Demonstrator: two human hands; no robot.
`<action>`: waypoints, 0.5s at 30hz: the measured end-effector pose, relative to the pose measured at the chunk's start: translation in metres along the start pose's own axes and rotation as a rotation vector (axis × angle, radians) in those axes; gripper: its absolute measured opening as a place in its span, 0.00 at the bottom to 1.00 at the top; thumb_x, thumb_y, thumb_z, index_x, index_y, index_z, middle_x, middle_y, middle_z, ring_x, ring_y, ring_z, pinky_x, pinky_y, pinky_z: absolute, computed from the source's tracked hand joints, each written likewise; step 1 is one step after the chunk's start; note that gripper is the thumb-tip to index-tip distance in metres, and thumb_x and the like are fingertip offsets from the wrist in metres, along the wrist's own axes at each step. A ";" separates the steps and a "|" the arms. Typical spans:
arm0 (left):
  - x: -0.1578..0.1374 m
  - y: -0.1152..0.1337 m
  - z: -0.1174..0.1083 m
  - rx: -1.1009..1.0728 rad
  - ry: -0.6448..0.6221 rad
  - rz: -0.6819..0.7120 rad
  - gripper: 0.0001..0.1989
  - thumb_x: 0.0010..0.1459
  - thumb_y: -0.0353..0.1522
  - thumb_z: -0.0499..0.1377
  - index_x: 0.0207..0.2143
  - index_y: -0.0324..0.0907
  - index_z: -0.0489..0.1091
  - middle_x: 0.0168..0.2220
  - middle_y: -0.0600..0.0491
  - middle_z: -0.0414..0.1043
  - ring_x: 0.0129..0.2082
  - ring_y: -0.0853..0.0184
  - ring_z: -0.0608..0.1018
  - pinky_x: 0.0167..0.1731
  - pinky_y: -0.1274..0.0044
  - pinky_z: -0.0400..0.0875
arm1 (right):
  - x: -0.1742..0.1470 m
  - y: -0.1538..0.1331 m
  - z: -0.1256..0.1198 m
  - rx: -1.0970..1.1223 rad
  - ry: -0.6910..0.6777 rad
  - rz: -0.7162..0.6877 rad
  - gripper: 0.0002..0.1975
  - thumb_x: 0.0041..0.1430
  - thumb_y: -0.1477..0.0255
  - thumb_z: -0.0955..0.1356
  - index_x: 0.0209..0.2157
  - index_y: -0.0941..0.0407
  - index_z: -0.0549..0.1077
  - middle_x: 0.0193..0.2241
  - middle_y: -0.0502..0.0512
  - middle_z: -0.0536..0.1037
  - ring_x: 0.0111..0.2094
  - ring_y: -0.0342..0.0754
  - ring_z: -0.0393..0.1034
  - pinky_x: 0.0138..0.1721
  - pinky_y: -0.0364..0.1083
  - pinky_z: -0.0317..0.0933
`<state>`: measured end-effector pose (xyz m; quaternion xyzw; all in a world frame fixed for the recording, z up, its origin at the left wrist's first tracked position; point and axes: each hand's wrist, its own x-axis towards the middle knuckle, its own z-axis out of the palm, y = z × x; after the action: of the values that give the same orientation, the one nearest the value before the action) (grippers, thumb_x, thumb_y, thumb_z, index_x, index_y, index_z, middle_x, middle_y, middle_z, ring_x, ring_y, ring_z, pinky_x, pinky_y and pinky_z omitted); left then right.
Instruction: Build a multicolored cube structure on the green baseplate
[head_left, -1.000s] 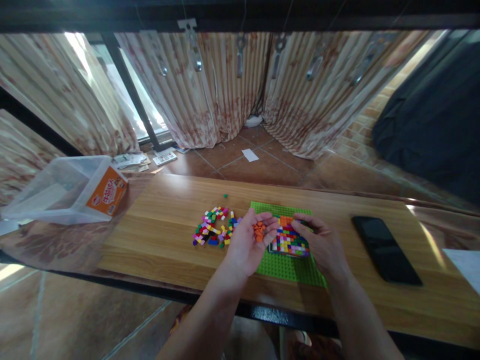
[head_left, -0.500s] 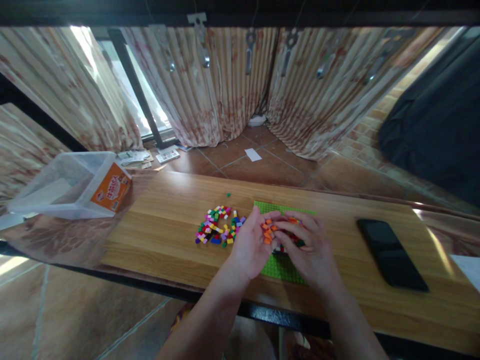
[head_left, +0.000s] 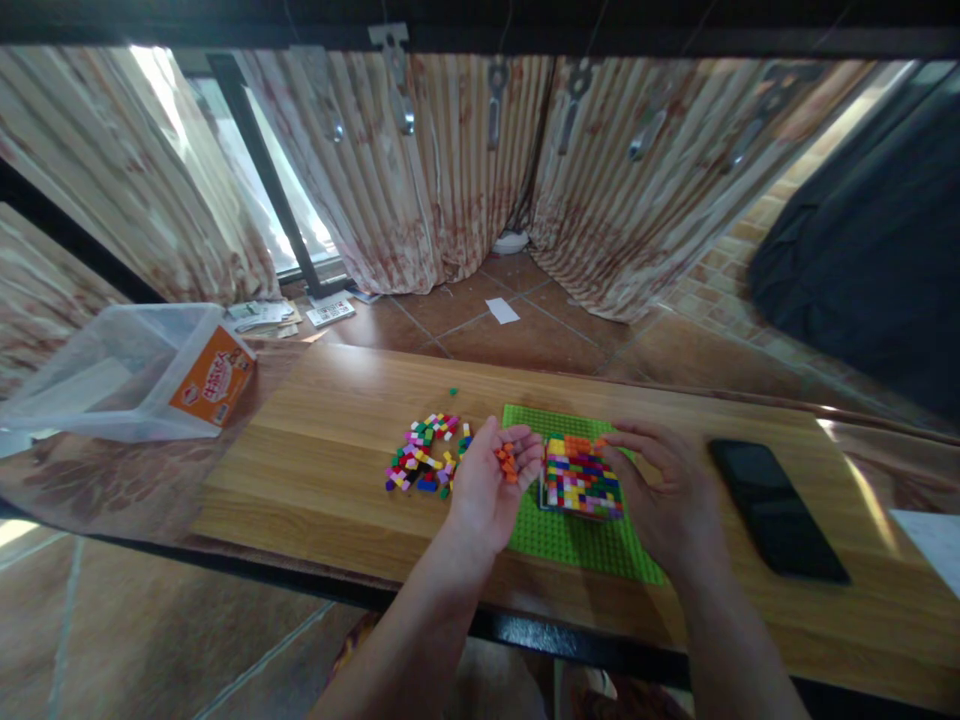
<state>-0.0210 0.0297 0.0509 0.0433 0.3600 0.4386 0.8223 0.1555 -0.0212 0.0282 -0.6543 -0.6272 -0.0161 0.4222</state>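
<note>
My left hand [head_left: 487,480], palm up and cupped, holds several small orange toy bricks [head_left: 507,462]. Just to its right, a multicoloured block built of toy bricks [head_left: 581,478] rises from a green studded baseplate [head_left: 555,540]. The far edge of its top has a row of orange bricks. Over the block's far right corner, my right hand [head_left: 667,490] pinches a small orange brick [head_left: 601,443] between thumb and fingertip. Whether that brick touches the block is too small to tell. Left of my left hand lies a loose pile of mixed-colour bricks [head_left: 420,455].
A black phone [head_left: 776,510] lies on the wooden board [head_left: 300,450] to the right. One green brick [head_left: 453,391] sits apart, beyond the pile. At the far left stands a clear plastic bin [head_left: 150,400] with an orange label. White paper [head_left: 930,545] shows at the right edge.
My hands have moved apart. The right one has gone from the orange bricks in my left palm to the block's far right corner, uncovering the block's top.
</note>
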 end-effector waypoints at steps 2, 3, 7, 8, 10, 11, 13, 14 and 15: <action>0.000 0.002 -0.001 0.007 0.029 0.024 0.17 0.65 0.35 0.49 0.30 0.33 0.71 0.28 0.48 0.72 0.25 0.73 0.74 0.27 0.83 0.68 | 0.000 0.011 -0.004 -0.040 -0.019 -0.005 0.08 0.61 0.66 0.67 0.35 0.52 0.77 0.41 0.56 0.78 0.44 0.53 0.71 0.48 0.56 0.63; 0.000 0.002 -0.001 0.015 0.029 0.023 0.17 0.65 0.35 0.50 0.30 0.33 0.71 0.27 0.48 0.72 0.24 0.74 0.73 0.25 0.83 0.67 | -0.001 0.016 -0.004 -0.057 -0.038 -0.016 0.08 0.61 0.66 0.67 0.35 0.52 0.78 0.40 0.56 0.78 0.44 0.53 0.71 0.48 0.56 0.63; -0.001 0.000 0.000 0.050 0.019 -0.004 0.16 0.64 0.34 0.51 0.30 0.33 0.71 0.27 0.49 0.72 0.22 0.75 0.72 0.23 0.83 0.66 | -0.005 0.020 0.001 -0.076 -0.092 -0.058 0.08 0.61 0.65 0.67 0.35 0.52 0.78 0.40 0.56 0.78 0.44 0.53 0.70 0.48 0.56 0.63; -0.001 -0.001 0.000 0.056 0.018 -0.011 0.16 0.64 0.34 0.51 0.30 0.33 0.71 0.26 0.49 0.72 0.22 0.75 0.72 0.23 0.83 0.66 | -0.006 0.019 0.003 -0.073 -0.096 -0.064 0.08 0.61 0.65 0.67 0.35 0.52 0.78 0.41 0.56 0.78 0.44 0.53 0.70 0.48 0.56 0.63; -0.002 -0.002 0.001 0.064 0.017 -0.015 0.16 0.64 0.34 0.51 0.30 0.33 0.71 0.26 0.49 0.72 0.22 0.75 0.72 0.23 0.84 0.66 | -0.007 0.017 0.005 -0.069 -0.101 -0.072 0.08 0.61 0.66 0.67 0.35 0.52 0.78 0.41 0.56 0.78 0.44 0.53 0.69 0.47 0.55 0.63; -0.002 -0.002 0.001 0.067 0.017 -0.013 0.16 0.64 0.34 0.51 0.30 0.33 0.71 0.26 0.49 0.72 0.22 0.75 0.72 0.22 0.84 0.66 | -0.007 0.016 0.006 -0.068 -0.106 -0.076 0.08 0.61 0.66 0.67 0.35 0.52 0.78 0.41 0.56 0.77 0.44 0.53 0.69 0.47 0.55 0.63; -0.002 -0.002 0.001 0.072 0.019 -0.007 0.16 0.64 0.34 0.51 0.30 0.33 0.71 0.26 0.49 0.72 0.22 0.75 0.72 0.22 0.84 0.66 | -0.007 0.015 0.007 -0.064 -0.107 -0.074 0.08 0.61 0.66 0.67 0.35 0.52 0.78 0.41 0.56 0.77 0.44 0.53 0.69 0.47 0.55 0.63; -0.002 -0.002 0.001 0.073 0.020 -0.005 0.15 0.64 0.34 0.51 0.30 0.33 0.71 0.26 0.49 0.72 0.22 0.75 0.72 0.22 0.84 0.66 | -0.007 0.016 0.008 -0.059 -0.102 -0.069 0.07 0.60 0.66 0.68 0.34 0.51 0.79 0.41 0.55 0.77 0.44 0.53 0.69 0.47 0.55 0.63; -0.002 -0.001 0.000 0.074 0.021 -0.004 0.15 0.64 0.34 0.51 0.30 0.33 0.71 0.26 0.49 0.72 0.22 0.75 0.72 0.22 0.84 0.66 | -0.007 0.016 0.009 -0.052 -0.098 -0.061 0.07 0.60 0.66 0.68 0.34 0.51 0.79 0.41 0.55 0.78 0.44 0.52 0.69 0.47 0.55 0.63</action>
<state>-0.0205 0.0277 0.0516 0.0685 0.3845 0.4235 0.8174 0.1628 -0.0198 0.0103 -0.6456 -0.6662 -0.0130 0.3731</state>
